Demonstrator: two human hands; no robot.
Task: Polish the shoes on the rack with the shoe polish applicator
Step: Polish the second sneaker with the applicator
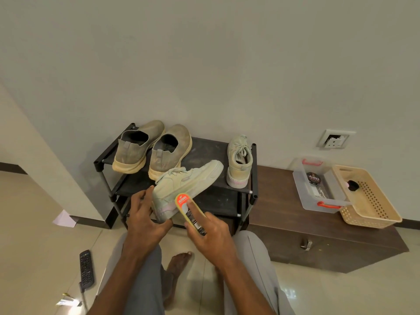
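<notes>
My left hand (145, 220) grips the heel of a pale green sneaker (188, 185), held tilted in front of the black shoe rack (253, 192). With my right hand (210, 233) I hold the shoe polish applicator (187, 209), an oval yellow-edged piece with an orange label. My index finger lies along its top. The applicator sits against the sneaker's side near the heel. The matching sneaker (238, 161) stands on the rack's top right. A pair of tan slip-on shoes (151, 147) stands on the rack's top left.
A low brown cabinet (318, 237) stands right of the rack. It carries a clear plastic box (318, 189) with a polish tin and a beige basket (368, 198). A remote control (86, 269) lies on the floor at left. My legs and a bare foot (178, 262) are below.
</notes>
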